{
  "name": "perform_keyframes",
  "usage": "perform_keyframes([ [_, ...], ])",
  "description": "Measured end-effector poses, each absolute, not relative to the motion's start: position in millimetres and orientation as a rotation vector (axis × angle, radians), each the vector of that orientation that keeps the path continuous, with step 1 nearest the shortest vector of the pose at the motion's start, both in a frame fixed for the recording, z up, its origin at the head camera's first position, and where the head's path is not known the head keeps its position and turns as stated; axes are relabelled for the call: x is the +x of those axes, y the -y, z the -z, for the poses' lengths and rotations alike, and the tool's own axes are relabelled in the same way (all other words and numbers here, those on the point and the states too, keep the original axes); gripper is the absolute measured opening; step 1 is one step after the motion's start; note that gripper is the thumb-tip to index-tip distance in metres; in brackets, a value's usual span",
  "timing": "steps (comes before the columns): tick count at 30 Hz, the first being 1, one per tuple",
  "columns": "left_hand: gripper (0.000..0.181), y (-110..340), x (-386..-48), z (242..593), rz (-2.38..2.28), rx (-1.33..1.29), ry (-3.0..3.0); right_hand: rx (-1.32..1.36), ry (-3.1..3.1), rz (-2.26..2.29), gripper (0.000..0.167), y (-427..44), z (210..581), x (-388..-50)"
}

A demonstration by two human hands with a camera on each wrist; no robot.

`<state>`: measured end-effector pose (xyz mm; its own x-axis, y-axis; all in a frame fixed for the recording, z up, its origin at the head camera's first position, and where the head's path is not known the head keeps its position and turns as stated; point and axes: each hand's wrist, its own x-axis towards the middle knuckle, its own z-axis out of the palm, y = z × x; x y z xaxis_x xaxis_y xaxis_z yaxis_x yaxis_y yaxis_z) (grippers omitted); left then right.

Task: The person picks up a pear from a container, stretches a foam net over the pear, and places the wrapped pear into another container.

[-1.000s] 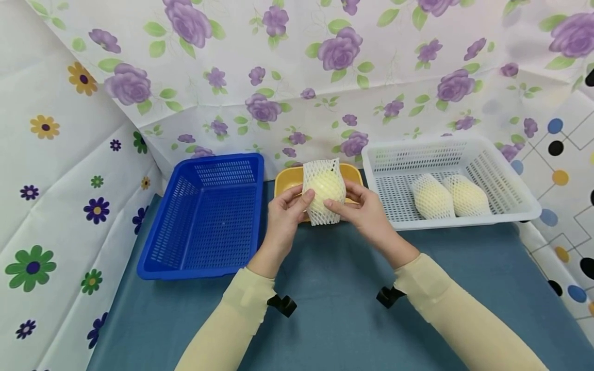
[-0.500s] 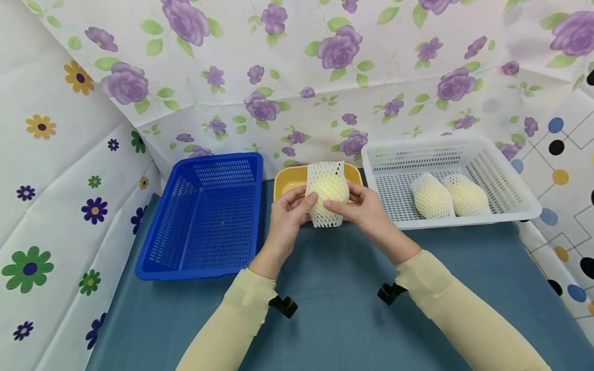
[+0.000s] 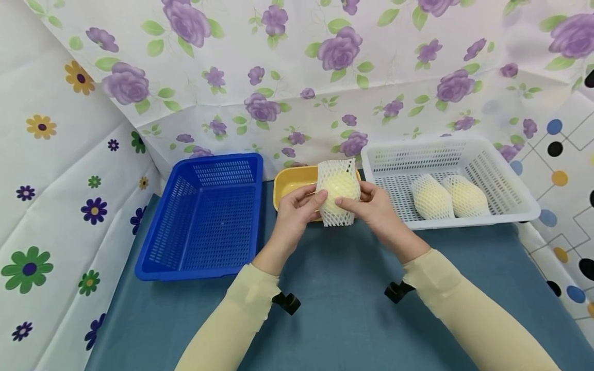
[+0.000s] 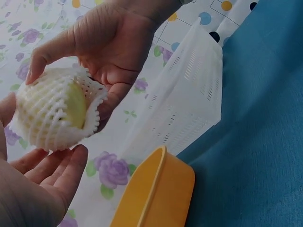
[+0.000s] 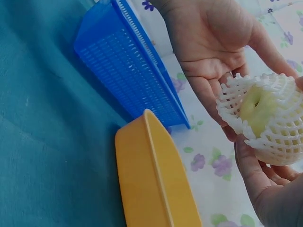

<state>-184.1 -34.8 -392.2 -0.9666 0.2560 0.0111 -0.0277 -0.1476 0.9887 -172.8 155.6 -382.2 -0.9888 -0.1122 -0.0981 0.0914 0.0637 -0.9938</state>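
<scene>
Between both hands is a pale yellow pear [image 3: 340,193] in a white foam net sleeve, raised in front of the yellow bin. My left hand [image 3: 293,214] grips its left side, thumb in front and fingers behind. On its right side my right hand [image 3: 381,210] holds it the same way. In the right wrist view, the net's open end shows the bare end of the pear [image 5: 258,109] with a small dark dimple. The left wrist view shows both hands around the netted pear [image 4: 57,109]. The pear partly hides the yellow bin [image 3: 292,179].
A blue perforated basket [image 3: 199,265] stands on the left. On the right is a white perforated basket [image 3: 510,216] with two netted pears [image 3: 433,198] lying side by side. Behind stands a flowered cloth wall [image 3: 297,108]. Blue-green cloth covers the table [image 3: 339,309].
Both hands have shifted slightly to the right with the netted pear, uncovering more of the yellow bin's left side. The grip looks the same. The baskets stay put.
</scene>
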Motion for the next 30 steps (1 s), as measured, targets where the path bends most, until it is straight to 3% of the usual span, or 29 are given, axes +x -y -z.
perform_keyframes([
  [16, 0.044, 3.4, -194.5, 403.9, -2.020, 0.149, -1.984, 0.114, -2.194, 2.294, 0.059, -225.4, 354.0, -178.5],
  [30, 0.032, -48.8, -201.0, 416.8, -1.881, 0.046, -1.974, 0.274, -2.185, 2.390, 0.061, -274.6, 356.3, -184.3],
])
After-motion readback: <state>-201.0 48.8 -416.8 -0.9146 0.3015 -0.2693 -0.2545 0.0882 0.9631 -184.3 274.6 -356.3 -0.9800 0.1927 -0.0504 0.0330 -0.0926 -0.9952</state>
